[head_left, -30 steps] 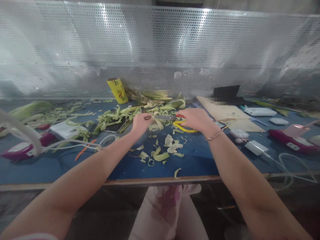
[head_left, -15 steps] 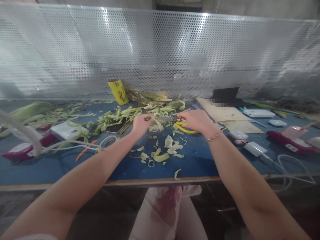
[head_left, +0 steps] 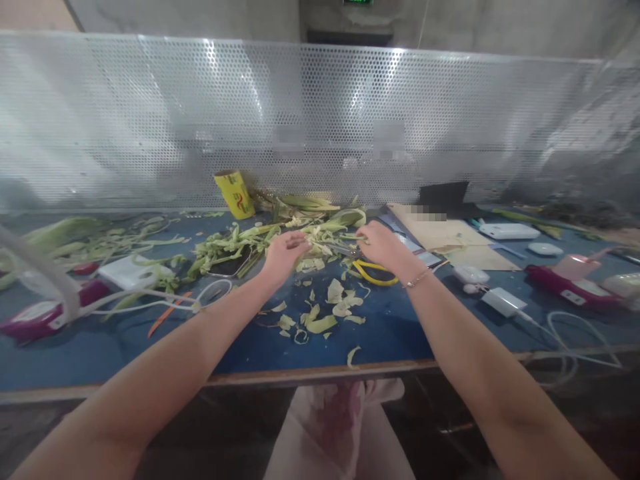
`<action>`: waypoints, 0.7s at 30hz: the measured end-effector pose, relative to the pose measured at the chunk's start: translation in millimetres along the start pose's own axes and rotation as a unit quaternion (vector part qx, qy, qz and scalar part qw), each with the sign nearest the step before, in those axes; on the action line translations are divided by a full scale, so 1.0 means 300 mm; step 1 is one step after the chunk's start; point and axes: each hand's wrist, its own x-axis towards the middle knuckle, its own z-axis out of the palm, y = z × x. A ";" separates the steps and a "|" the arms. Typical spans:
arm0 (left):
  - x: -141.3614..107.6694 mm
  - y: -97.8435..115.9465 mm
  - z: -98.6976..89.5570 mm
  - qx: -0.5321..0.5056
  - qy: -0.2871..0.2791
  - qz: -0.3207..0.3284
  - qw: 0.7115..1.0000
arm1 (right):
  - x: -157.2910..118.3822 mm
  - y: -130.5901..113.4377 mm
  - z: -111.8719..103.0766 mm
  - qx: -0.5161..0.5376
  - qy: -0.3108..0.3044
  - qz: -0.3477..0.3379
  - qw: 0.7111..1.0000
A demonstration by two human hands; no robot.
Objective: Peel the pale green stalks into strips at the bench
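My left hand (head_left: 286,252) is at the near edge of a heap of pale green leafy scraps (head_left: 320,239). Its fingers are curled, and the fingertips pinch a pale strip of leaf whose end blends into the heap. Across from it my right hand (head_left: 381,245) is closed over the handle end of a pair of scissors. The scissors' yellow handle loop (head_left: 376,275) shows below the palm. Their metal blades point left toward my left hand, among the leaf pieces. The other handle is hidden by my fingers.
Cut leaf bits (head_left: 320,323) lie on the blue tabletop (head_left: 395,340). A yellow paper cup (head_left: 235,193) stands behind green stalks. Brown cardboard (head_left: 440,233), white chargers and a purple power strip (head_left: 575,288) are at right. Another strip (head_left: 35,320) and cables are at left.
My left fingers have loosened slightly and shifted among the pale leaves. My right hand sits a little further over the scissors, hiding the red handle. The view has tilted up.
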 end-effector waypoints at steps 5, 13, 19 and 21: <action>-0.016 -0.001 0.016 -0.031 -0.031 -0.003 0.999 | 0.006 -0.090 0.017 0.184 0.082 -0.086 0.976; -0.039 0.023 0.025 -0.018 -0.087 0.057 0.994 | -0.005 -0.174 0.059 0.320 0.061 -0.001 0.945; -0.055 0.029 0.040 0.019 -0.078 0.076 0.994 | -0.002 -0.188 0.071 0.372 0.075 0.050 0.924; -0.054 0.019 0.044 0.016 -0.079 0.077 0.994 | -0.004 -0.189 0.067 0.378 0.071 0.048 0.922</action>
